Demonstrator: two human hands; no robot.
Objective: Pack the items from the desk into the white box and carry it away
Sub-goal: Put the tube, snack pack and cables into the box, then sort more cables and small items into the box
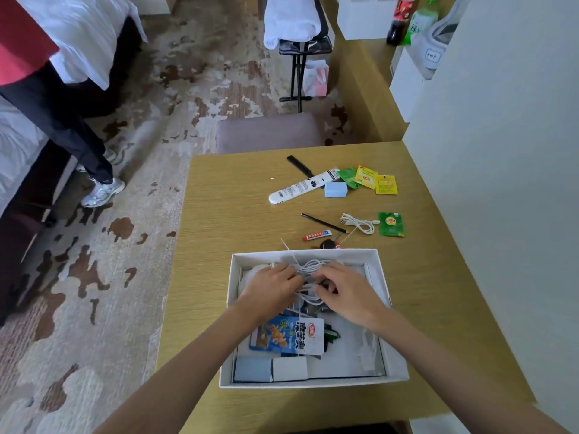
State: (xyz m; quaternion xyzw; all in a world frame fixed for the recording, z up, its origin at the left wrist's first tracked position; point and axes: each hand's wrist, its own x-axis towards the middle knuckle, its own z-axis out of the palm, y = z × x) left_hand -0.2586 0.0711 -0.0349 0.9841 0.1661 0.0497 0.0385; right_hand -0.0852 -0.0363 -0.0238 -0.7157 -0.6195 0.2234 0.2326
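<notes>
The white box (pixel 396 358) stands open on the wooden desk (pixel 232 214) right in front of me. Both hands are inside its far half. My left hand (pixel 271 288) and my right hand (pixel 347 291) pinch a tangled white cable (pixel 308 267) between them. Lower in the box lie a blue-and-white snack packet (pixel 291 335), a pale blue block (pixel 252 369) and a small white block (pixel 289 368). On the desk beyond the box lie a white remote (pixel 300 187), a black comb (pixel 299 166), a blue charger (pixel 336 189), yellow tea packets (pixel 376 180), a green tea packet (pixel 390 224), a black pen (pixel 322 223), another white cable (pixel 358 223) and a small red-and-white tube (pixel 316 235).
A grey upholstered chair (pixel 269 133) sits at the desk's far edge. A white wall (pixel 501 183) runs along the right. A person in dark trousers and white sneakers (pixel 103 192) stands on the patterned carpet at left, beside a bed. Bottles (pixel 401 17) stand on a far counter.
</notes>
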